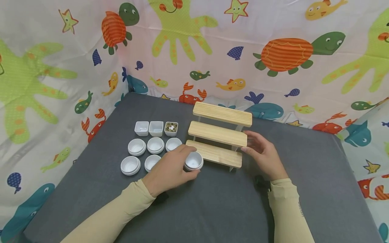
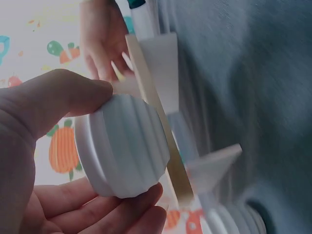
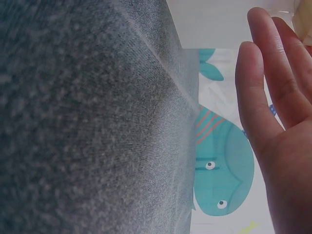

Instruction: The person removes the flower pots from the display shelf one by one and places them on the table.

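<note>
The left hand (image 1: 170, 168) grips a small white ribbed round pot (image 1: 193, 161), thumb over one side and fingers curled under the other, as the left wrist view confirms. The pot sits at the front edge of the lowest step of a three-tier wooden step shelf (image 1: 220, 134); whether it rests on the grey tabletop (image 1: 218, 202) or is held just clear cannot be told.

The right hand (image 1: 263, 153) holds nothing. Its fingers are extended and relaxed, lying against the right end of the middle and lower steps, apparently to steady the shelf. The right wrist view shows the same fingers straight beside the cloth.

To the left of the shelf stand further white round pots (image 1: 136, 147) in two rows, with three square white cups (image 1: 156, 128) behind them. The rightmost square cup (image 1: 171, 128) holds a speckled green-brown filling; the others appear empty. The grouping places the stock within the left hand's reach.

A sea-creature printed cloth (image 1: 273, 50) forms the backdrop.
</note>
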Demonstrator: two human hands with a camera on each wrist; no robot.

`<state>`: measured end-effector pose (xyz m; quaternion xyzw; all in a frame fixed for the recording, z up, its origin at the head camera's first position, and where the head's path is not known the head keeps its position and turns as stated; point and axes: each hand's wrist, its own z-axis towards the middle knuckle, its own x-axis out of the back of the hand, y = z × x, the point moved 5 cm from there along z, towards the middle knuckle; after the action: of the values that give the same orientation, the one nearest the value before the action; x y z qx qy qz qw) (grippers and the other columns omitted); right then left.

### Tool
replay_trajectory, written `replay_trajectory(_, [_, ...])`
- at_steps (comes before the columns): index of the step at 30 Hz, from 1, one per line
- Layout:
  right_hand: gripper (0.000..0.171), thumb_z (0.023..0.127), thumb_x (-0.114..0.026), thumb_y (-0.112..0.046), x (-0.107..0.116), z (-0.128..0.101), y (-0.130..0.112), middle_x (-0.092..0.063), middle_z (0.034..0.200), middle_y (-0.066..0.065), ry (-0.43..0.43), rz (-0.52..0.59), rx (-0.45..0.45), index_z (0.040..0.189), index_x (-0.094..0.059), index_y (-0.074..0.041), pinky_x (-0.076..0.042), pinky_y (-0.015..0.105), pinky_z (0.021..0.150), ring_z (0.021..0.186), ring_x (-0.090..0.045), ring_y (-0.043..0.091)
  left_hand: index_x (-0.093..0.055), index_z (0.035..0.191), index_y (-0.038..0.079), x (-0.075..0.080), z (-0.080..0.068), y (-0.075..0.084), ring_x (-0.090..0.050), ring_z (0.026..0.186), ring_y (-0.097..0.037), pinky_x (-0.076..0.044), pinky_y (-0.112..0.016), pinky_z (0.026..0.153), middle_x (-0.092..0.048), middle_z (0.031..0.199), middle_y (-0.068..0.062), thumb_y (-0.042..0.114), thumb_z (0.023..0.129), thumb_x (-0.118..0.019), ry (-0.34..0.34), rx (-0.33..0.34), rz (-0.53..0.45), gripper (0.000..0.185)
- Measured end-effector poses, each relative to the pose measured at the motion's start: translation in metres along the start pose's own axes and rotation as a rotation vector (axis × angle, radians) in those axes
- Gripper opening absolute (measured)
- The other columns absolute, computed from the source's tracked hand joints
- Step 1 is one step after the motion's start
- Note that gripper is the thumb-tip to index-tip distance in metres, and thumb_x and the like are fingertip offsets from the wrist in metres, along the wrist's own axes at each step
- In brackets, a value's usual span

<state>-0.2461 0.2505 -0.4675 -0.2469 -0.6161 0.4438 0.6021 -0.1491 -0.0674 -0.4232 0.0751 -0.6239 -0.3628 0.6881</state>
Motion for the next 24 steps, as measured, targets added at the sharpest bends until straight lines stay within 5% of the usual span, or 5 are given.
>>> replay_trajectory(10, [0.061, 0.1, -0.08, -0.031, 0.0, -0.001, 0.003, -0.069, 0.147, 0.007, 0.002, 0.005, 0.016, 0.156, -0.056, -0.029, -0.053, 0.009, 0.095, 0.122, -0.067, 0.001, -0.067, 0.138, 0.008, 0.022, -0.024, -0.028, -0.071, 0.119, -0.021, -0.061, -0.043, 0.101, -0.071, 0.134, -0.006, 0.03, 0.085, -0.09, 0.055, 0.039, 0.054, 0.061])
replay_trajectory(24, [0.06, 0.1, -0.08, -0.031, 0.0, -0.001, 0.003, -0.069, 0.147, 0.006, 0.006, 0.012, 0.014, 0.156, -0.057, -0.029, -0.054, 0.009, 0.095, 0.121, -0.067, 0.001, -0.069, 0.13, 0.006, 0.007, -0.031, -0.049, -0.072, 0.104, -0.021, -0.061, -0.041, 0.093, -0.074, 0.118, -0.004, 0.027, 0.081, -0.091, 0.054, -0.011, 0.094, 0.058])
